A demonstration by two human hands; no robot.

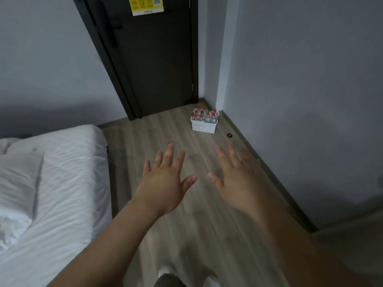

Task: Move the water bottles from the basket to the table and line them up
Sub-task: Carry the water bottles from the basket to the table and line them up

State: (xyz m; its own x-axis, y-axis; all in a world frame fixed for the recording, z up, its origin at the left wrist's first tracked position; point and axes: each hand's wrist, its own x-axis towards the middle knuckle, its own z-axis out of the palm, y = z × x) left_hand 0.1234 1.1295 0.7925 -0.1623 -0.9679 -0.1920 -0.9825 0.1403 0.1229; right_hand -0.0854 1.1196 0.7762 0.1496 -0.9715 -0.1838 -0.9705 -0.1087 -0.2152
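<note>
A white perforated basket (204, 126) stands on the wooden floor in the corner by the dark door. Several clear water bottles (207, 117) stand upright inside it, most with red caps and a few with green caps. My left hand (165, 181) and my right hand (238, 179) are stretched out in front of me, palms down, fingers spread and holding nothing. Both hands hover well short of the basket, above the floor. No table is in view.
A bed with white sheets (51, 193) fills the left side, its corner near my left forearm. A dark door (153, 59) with a yellow notice stands ahead. Grey walls close the right side; a small dark door stop (229, 135) sits beside the basket.
</note>
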